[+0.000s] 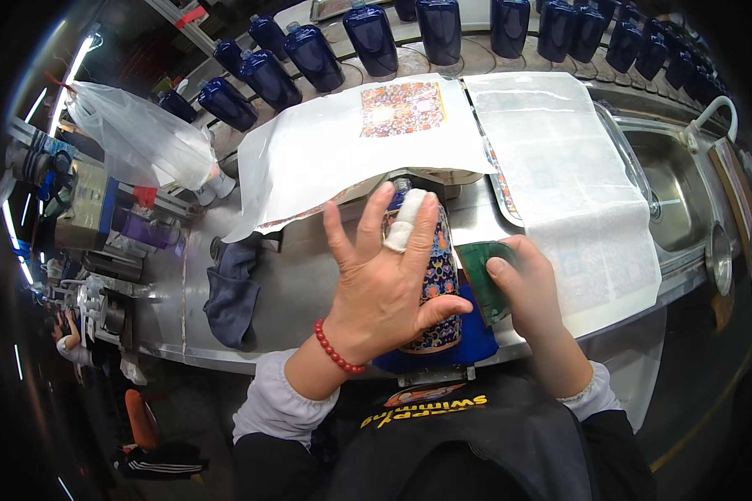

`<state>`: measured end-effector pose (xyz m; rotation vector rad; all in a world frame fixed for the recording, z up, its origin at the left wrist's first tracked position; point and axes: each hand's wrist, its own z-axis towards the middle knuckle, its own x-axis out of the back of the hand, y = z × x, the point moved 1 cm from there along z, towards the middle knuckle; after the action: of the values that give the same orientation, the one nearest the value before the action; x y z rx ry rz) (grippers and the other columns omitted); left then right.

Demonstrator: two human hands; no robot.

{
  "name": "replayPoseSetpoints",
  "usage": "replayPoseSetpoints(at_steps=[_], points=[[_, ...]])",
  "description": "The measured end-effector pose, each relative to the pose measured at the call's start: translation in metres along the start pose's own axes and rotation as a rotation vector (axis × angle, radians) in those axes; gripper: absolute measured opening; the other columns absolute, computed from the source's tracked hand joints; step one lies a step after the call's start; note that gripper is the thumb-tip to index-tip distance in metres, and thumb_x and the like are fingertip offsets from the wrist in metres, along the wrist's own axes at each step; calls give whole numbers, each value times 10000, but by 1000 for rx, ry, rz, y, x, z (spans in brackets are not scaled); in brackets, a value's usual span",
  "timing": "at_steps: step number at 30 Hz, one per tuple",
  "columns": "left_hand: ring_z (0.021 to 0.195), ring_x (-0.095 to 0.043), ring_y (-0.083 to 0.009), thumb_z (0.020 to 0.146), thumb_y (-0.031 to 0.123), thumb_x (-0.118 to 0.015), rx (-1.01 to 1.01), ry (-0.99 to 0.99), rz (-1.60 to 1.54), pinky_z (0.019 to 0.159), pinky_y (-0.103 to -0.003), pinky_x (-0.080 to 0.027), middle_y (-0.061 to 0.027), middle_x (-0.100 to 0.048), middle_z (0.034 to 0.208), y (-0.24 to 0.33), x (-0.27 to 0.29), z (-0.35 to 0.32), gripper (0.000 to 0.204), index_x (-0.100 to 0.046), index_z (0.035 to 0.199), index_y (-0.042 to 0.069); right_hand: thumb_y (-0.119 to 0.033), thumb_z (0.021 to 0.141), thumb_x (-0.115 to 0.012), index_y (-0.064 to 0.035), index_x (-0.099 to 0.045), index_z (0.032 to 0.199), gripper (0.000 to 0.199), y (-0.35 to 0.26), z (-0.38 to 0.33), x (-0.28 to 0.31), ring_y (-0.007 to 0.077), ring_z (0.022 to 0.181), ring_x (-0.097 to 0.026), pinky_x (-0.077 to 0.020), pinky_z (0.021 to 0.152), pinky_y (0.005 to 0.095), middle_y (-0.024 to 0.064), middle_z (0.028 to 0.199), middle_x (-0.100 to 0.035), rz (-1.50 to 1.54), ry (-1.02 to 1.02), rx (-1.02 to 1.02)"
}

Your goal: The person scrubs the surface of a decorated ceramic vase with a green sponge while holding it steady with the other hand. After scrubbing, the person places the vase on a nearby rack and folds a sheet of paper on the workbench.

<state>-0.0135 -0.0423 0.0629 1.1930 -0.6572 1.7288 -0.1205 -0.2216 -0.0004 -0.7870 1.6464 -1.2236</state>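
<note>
My left hand (380, 275) lies spread over a blue bottle (439, 280) with a colourful floral pattern. Its fingers are stretched apart, one is wrapped in white bandage, and a red bead bracelet circles the wrist. The bottle lies with its neck pointing away from me on a blue pad (481, 336); my hand hides much of it. On the right, my right hand (530, 288) grips a flat green scraper (486, 271) between thumb and fingers, close beside the bottle. White paper sheets (309, 150) lie beyond the hands, one bearing a floral printed panel (403, 108).
Several plain dark-blue bottles (371, 37) stand along the curved conveyor (476, 52) at the back. A dark cloth (232, 292) lies on the steel worktop (292, 271) to the left. At right are another sheet (543, 142) and a sink (673, 188).
</note>
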Motion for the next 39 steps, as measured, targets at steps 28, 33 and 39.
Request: replayPoseSetpoints(at_steps=[28, 33, 39], points=[[1492, -230, -478, 974, 549, -583, 438, 155, -521, 1219, -567, -118, -293, -263, 1606, 33, -55, -133, 958, -155, 1587, -50, -224, 1002, -645, -8, -592, 1157, 271, 34, -75, 34, 100, 851, -627, -526, 758, 278, 70, 934, -678, -278, 162, 241], [1481, -250, -478, 1001, 494, -569, 410, 166, -510, 1221, -542, -133, -302, -310, 1582, 37, -54, -134, 889, -183, 1581, -57, -154, 998, -627, 2, -587, 1219, 273, 51, -85, 33, 175, 942, -677, -540, 823, 310, 130, 1025, -707, -510, 152, 361], [1391, -380, -458, 985, 513, -573, 382, 193, -518, 1222, -582, -97, -305, -448, 1471, 32, -56, -132, 896, -244, 1541, -108, -123, 981, -611, -2, -547, 1332, 378, 58, -81, 23, 376, 1071, -686, -540, 906, 379, 248, 1172, -670, -715, 188, 476]])
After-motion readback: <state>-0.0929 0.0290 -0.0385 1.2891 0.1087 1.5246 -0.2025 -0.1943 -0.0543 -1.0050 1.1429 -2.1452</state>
